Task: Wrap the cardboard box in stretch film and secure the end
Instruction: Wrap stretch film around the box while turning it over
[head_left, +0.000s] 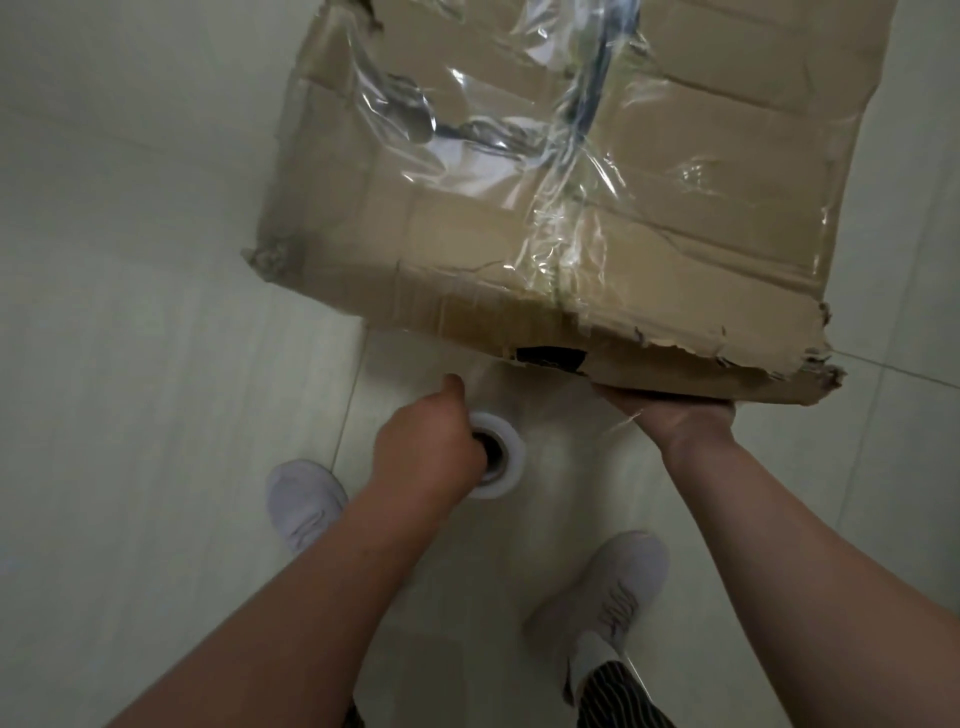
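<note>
**Grips.** Lower centre of the frame: the left hand (426, 447) grasps the roll of film (501, 454). Its fingers are hooked into the dark core and the thumb is raised. This hold probably lets the roll turn and pay out while the hand sets the pull. Just right of it, the right hand (685, 415) sits under the near bottom edge of the cardboard box (649, 208) and bears that edge. The fingers are hidden beneath the cardboard, so whether they curl or lie flat cannot be told.

**Film.** A pale sheet of film (493, 379) runs from the roll up to the box's lower edge.

**Box.** It fills the upper centre and upper right of the frame, tilted. Crinkled film already covers part of its face. Its corners are torn. The raised edge appears meant to open a gap for passing film underneath.

**Surroundings.** Pale tiled floor (130, 312). One white shoe (304, 504) is at lower left and another (613, 587) at lower right.

**Assessment.** Wrapping is under way and the end is not yet secured.
</note>
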